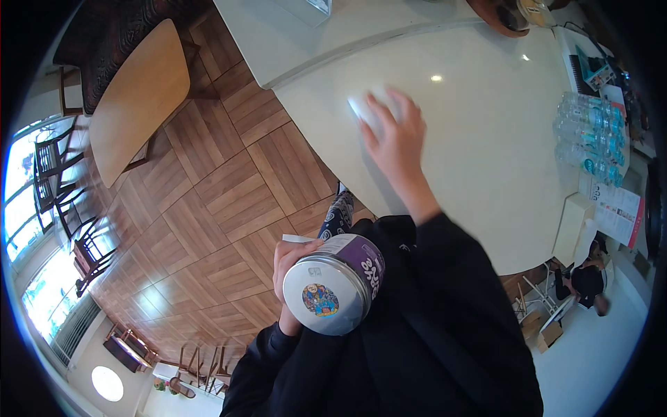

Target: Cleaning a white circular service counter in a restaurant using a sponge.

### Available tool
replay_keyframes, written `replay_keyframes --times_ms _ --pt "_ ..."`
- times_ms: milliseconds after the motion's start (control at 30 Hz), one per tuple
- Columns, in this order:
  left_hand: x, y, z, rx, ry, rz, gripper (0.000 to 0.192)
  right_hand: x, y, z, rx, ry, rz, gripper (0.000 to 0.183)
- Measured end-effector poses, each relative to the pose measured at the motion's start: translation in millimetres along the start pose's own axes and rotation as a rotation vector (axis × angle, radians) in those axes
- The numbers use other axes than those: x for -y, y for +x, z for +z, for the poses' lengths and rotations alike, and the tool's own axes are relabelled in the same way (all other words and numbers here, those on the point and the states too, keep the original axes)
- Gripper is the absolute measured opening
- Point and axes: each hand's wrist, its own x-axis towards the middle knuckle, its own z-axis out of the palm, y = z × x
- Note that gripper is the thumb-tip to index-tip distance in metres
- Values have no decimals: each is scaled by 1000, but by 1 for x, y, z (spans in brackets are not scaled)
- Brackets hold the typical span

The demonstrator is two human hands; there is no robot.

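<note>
My left hand (287,263) grips a tin canister (359,255) in front of my body. The tin has a purple and white printed wrap. Its silver-white lid (302,307) faces up towards me and carries a round colourful sticker (320,300). A white edge, perhaps paper (298,238), sticks out beside the left fingers. Over the pale tabletop (479,146), my right hand (398,133) reaches out with its fingers spread, blurred by motion. At its fingertips is a small bright white piece (355,107), too blurred to name; whether the fingers hold it is unclear.
Clear plastic bottles (589,135) lie at the table's right side, near a printed sheet (617,208) and a cream box (572,227). A brown tray (495,21) stands at the far edge. Left are a wooden table (146,99) and chairs. Another person (583,281) sits at lower right.
</note>
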Motion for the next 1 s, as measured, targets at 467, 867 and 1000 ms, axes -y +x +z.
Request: replay_keyframes --times_ms 467,867,1000 --pt "-11 12 11 150 -93 32 41 46 -9 17 39 106 -62 50" --pt "-7 -9 18 366 -305 -15 57 11 -156 -93 224 68 106 52" --pt "-6 -12 23 378 -329 50 61 13 -150 -83 221 60 112 53"
